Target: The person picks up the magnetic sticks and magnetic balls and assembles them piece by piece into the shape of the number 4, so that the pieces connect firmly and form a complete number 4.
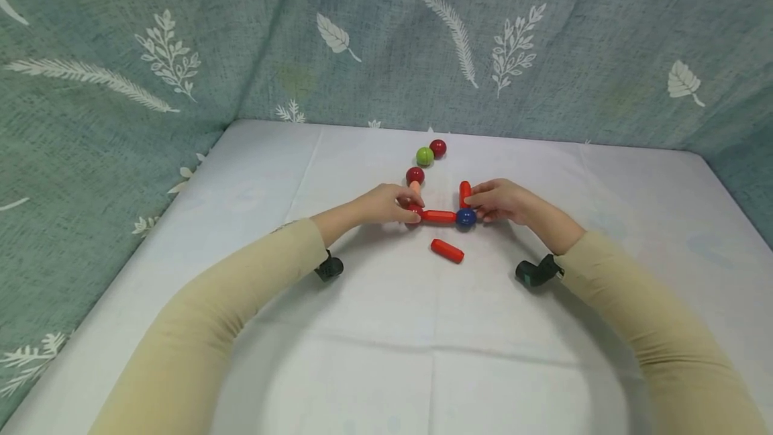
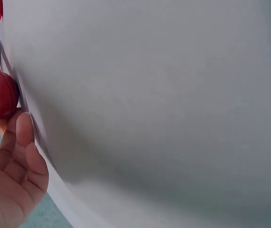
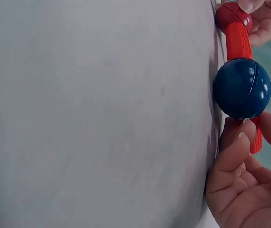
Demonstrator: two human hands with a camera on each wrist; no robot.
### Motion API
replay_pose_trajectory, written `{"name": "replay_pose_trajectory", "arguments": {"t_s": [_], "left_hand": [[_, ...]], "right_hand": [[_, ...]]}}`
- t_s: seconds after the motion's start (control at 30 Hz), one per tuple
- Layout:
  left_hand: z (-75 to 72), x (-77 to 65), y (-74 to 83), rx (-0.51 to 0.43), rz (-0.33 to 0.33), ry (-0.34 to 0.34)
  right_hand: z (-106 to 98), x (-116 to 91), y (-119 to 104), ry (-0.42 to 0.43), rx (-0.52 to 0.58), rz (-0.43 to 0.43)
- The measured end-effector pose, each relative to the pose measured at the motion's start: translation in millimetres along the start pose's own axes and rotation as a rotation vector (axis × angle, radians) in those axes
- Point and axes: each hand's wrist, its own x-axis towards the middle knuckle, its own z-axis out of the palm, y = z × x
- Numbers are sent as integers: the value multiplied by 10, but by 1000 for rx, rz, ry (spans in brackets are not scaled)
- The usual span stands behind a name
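My left hand point(image 1: 389, 205) pinches a glossy red ball point(image 2: 0, 96) between thumb and fingers. From that ball a ridged red rod point(image 1: 439, 216) runs right to a dark blue ball point(image 3: 242, 89). A second red rod point(image 1: 464, 193) points away from the blue ball toward the back, and my right hand point(image 1: 501, 201) grips it close to the ball with its fingertips. Behind the left fingers, a peach-coloured rod point(image 1: 415, 187) leads from the held red ball to another red ball point(image 1: 415, 175). The fingers partly hide the held ball and the second rod.
A loose red rod point(image 1: 447, 250) lies in front of the joined pieces. Farther back sit a green ball point(image 1: 425, 156) and a red ball point(image 1: 437, 148), side by side. A white cloth point(image 1: 386, 368) covers the table, with a leaf-patterned curtain point(image 1: 386, 39) behind.
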Motion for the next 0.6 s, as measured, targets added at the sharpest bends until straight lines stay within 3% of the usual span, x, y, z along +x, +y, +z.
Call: {"name": "replay_pose_trajectory", "arguments": {"t_s": [0.2,0.47,0.6], "left_hand": [[-53,-77,-83,12,21,-9],[-91,-122,-154,42,-21,-13],[-62,-132,-158,22,-55,32]], "right_hand": [[87,71,-52,-2,-22,-1],[189,105,-122,13,-32,19],[215,100,-152,10,-16,21]]}}
